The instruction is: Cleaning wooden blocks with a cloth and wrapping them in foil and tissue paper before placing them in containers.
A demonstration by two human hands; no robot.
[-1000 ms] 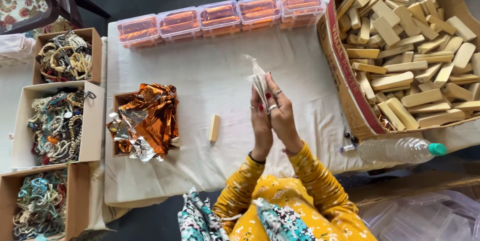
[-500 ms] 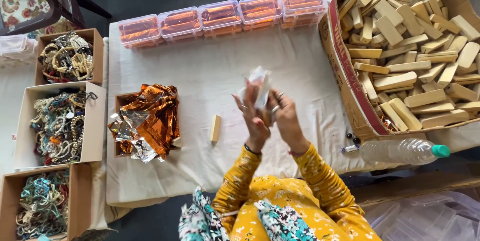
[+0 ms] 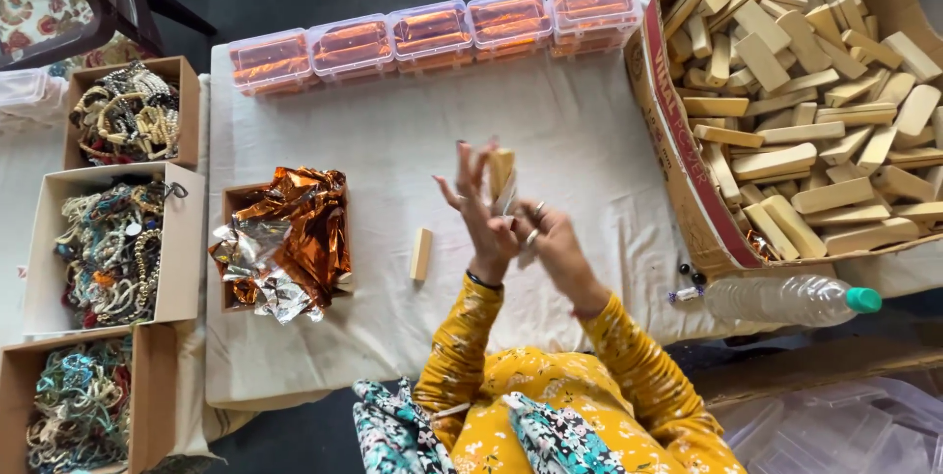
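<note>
1. A person in a yellow floral top sits at a cloth-covered tabletop [image 3: 589, 140], both hands raised above it around a small wooden block [image 3: 503, 167] and a scrap of silvery foil [image 3: 511, 201].

2. The left hand [image 3: 483, 214] stands upright with its fingers spread wide and palm turned inward; the block rises just beside its fingertips, seemingly steadied rather than clasped.

3. The right hand [image 3: 550, 243], rings on its fingers, is partly curled below and behind the block, pressing close to the foil; exactly how firmly it pinches cannot be told from here.

4. Judged from the pose, wrapping the block goes best if the foil is kept taut against one flat face, the block pinned by one hand while the other folds, and the corners creased before letting go.

5. Both forearms angle up from the lap, wrists nearly touching, elbows tucked in.

6. A second loose block [image 3: 421, 254] lies on the cloth to the left, near a box of crumpled copper foil sheets [image 3: 295, 228].

7. A large carton of plain wooden blocks [image 3: 815, 130] sits at right; clear lidded tubs of orange-wrapped pieces [image 3: 432, 32] line the far edge.

8. Boxes of beaded bangles [image 3: 113, 238] stand at far left; a plastic bottle [image 3: 786, 299] lies beside the carton.
</note>
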